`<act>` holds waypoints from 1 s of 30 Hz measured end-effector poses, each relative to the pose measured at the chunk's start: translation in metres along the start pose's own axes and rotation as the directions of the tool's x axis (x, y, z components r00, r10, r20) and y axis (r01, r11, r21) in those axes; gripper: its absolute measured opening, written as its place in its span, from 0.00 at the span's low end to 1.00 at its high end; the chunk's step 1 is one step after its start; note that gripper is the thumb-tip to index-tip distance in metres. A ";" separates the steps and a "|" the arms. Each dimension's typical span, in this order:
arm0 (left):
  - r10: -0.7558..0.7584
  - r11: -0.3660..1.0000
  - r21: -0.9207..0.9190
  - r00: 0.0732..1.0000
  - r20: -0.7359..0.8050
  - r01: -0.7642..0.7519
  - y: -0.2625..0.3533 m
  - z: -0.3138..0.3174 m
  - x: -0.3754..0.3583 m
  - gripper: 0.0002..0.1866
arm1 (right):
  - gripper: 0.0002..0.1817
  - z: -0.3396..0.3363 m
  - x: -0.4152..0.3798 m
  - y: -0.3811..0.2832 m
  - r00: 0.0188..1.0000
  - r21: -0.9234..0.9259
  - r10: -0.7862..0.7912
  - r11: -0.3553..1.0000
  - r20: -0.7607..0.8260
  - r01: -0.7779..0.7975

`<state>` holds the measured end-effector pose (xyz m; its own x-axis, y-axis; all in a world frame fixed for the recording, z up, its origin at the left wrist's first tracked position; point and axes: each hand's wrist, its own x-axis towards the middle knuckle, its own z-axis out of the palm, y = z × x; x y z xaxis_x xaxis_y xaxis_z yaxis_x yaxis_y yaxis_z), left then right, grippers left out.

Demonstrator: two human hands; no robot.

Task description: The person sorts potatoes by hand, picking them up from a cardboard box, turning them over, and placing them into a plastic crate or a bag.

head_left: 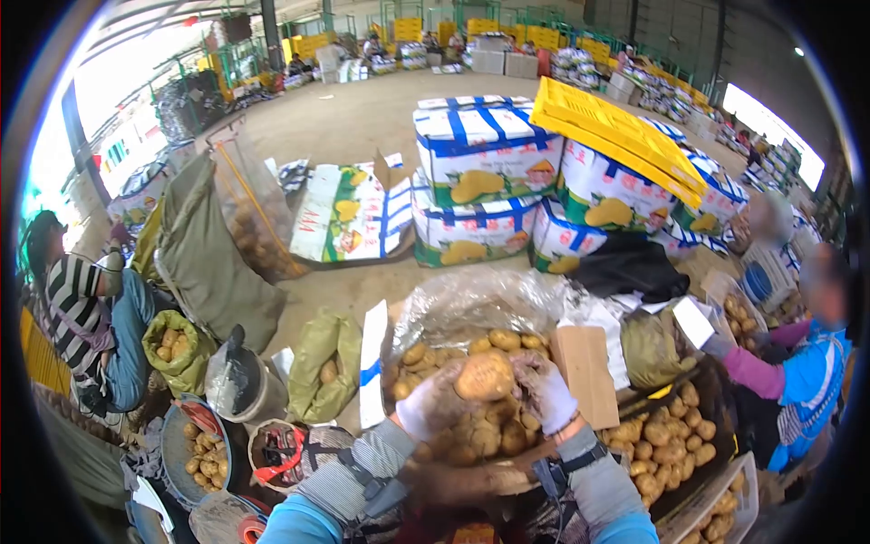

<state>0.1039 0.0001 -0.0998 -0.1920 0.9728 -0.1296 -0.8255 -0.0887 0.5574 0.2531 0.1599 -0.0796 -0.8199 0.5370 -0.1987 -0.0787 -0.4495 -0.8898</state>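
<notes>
A large potato (484,376) is held up in front of me, above a plastic-lined box of potatoes (485,435). My left hand (430,404), in a soiled white glove, is closed on its left side. Against its right side, my right hand (546,393), gloved the same way, has its fingers curled onto the edge. Clear plastic film (471,304) rises along the box's far side. Cardboard flaps stand at both sides, a white one (372,363) at left and a brown one (584,376) at right.
Green sacks (324,367), a bucket (245,390) and a basket of potatoes (207,458) stand left; a dark crate of potatoes (675,435) stands right. Printed cartons (480,168) under yellow crates (616,136) are stacked ahead. People sit on the left (82,308) and right (807,372).
</notes>
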 end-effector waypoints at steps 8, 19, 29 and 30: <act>0.283 0.222 0.871 0.883 0.373 -0.439 0.004 -0.017 0.005 0.36 | 0.27 0.008 -0.012 -0.011 0.957 -0.208 -0.221 0.943 0.190 0.259; 0.067 0.994 0.077 0.994 0.090 -0.074 0.012 0.010 -0.002 0.27 | 0.22 -0.204 -0.068 -0.052 0.895 0.649 -0.088 0.658 -0.438 0.382; 0.030 0.999 -0.041 0.999 -0.033 -0.032 0.009 0.000 0.008 0.25 | 0.13 -0.273 -0.091 -0.058 0.610 0.467 -0.066 0.581 -0.790 0.667; 0.041 0.999 -0.011 0.998 -0.043 -0.042 0.010 -0.001 0.007 0.24 | 0.10 -0.259 -0.081 -0.054 0.720 0.463 -0.156 0.670 -0.676 0.580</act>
<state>0.0937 0.0063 -0.0964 -0.2487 0.9581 -0.1421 -0.8225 -0.1315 0.5534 0.4706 0.3255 -0.1214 -0.1947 0.9396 -0.2817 -0.7911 -0.3202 -0.5212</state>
